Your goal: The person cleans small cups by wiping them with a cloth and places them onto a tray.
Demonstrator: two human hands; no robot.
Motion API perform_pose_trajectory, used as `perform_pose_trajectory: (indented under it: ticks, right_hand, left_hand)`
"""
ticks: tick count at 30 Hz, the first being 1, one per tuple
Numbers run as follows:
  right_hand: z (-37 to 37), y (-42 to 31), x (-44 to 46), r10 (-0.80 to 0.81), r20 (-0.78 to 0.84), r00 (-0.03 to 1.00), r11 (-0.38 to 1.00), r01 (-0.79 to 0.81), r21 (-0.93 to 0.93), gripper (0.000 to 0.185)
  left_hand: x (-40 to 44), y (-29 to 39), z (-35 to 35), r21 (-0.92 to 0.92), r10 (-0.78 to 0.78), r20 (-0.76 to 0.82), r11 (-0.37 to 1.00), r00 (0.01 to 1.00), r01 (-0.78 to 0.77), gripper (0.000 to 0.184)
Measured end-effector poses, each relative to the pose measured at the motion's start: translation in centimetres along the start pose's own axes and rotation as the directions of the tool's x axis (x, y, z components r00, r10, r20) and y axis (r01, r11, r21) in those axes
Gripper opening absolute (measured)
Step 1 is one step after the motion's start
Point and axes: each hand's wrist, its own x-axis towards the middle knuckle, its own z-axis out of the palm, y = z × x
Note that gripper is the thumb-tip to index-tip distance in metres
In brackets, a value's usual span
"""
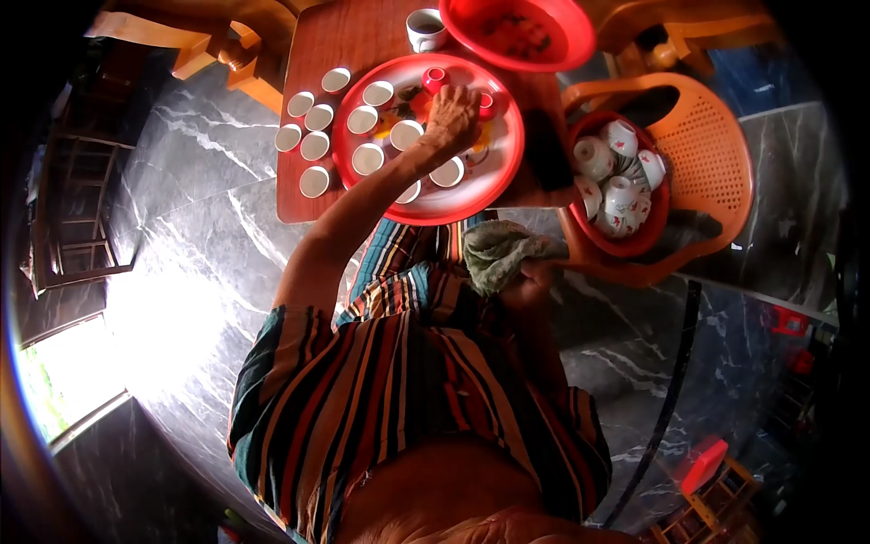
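Note:
My left hand point(453, 120) reaches over a round red-rimmed tray point(518, 150) on the table. Its fingers are curled down between two small red cups point(435, 79); what they hold, if anything, is hidden. Several white paper-like cups point(367, 159) stand on the tray around my forearm, with more small cups point(314, 181) on the table to its left. In front of my body, at the table's near edge, my right hand point(530, 283) is closed on a crumpled grey-green cloth point(503, 257).
A red basin point(580, 36) and a white mug point(426, 30) stand at the table's point(308, 54) far side. On the right, an orange plastic chair point(725, 172) bears a red bowl point(660, 218) filled with patterned white cups point(620, 195). Wooden chairs point(245, 54) stand beyond the table.

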Motion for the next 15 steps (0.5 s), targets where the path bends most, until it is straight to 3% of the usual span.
perform_pose_trajectory:
  ticks: [2, 3, 4, 5, 7, 8, 10, 14, 15]
  right_hand:
    - [-2.6, 0.0, -0.3, 0.016, -0.009, 1.000, 0.998, -0.016, 0.055, 0.063]
    - [-3.9, 0.0, -0.3, 0.014, 0.063, 0.998, 0.995, -0.020, 0.094, 0.065]
    - [-5.8, 0.6, -0.5, 0.013, 0.064, 0.998, 0.996, -0.019, 0.091, 0.065]
    - [-8.0, 1.5, -0.7, -0.088, -0.062, 0.994, 0.979, 0.075, -0.189, 0.065]
    - [-3.8, 0.1, -1.0, 0.025, -0.115, 0.993, 0.993, -0.011, 0.119, 0.064]
    - [-3.9, 0.1, -1.1, 0.025, -0.115, 0.993, 0.993, -0.012, 0.117, 0.064]
    - [-4.4, 0.2, -1.4, -0.067, -0.050, 0.996, 0.995, 0.063, -0.078, 0.057]
    - [-4.2, -0.2, -1.2, -0.081, -0.058, 0.995, 0.996, 0.079, -0.034, 0.051]
    - [-2.5, -0.9, -0.9, -0.135, -0.081, 0.988, 0.981, 0.121, -0.151, 0.048]
  left_hand:
    - [2.0, -0.4, 2.5, 0.089, 0.070, 0.010, 0.994, 0.998, -0.070, 0.038]
    - [2.8, -0.2, 3.3, 0.129, 0.087, 0.005, 0.988, 0.996, -0.087, 0.031]
    - [3.3, -0.3, 4.1, 0.127, 0.087, 0.002, 0.988, 0.996, -0.086, 0.031]
    - [3.8, -0.5, 4.7, 0.147, 0.101, 0.061, 0.983, 0.993, -0.109, 0.030]
    - [4.6, -1.1, 6.4, 0.142, 0.114, 0.159, 0.980, 0.981, -0.137, 0.033]
    - [4.8, -1.5, 7.1, 0.142, 0.113, 0.158, 0.981, 0.981, -0.135, 0.033]
    - [5.1, -2.0, 7.8, 0.124, 0.122, 0.155, 0.982, 0.980, -0.141, 0.036]
    - [6.0, -1.6, 5.5, 0.131, 0.108, 0.134, 0.983, 0.985, -0.125, 0.038]
    - [6.2, -1.1, 4.1, -0.015, 0.069, 0.034, 0.998, 0.997, -0.068, 0.039]
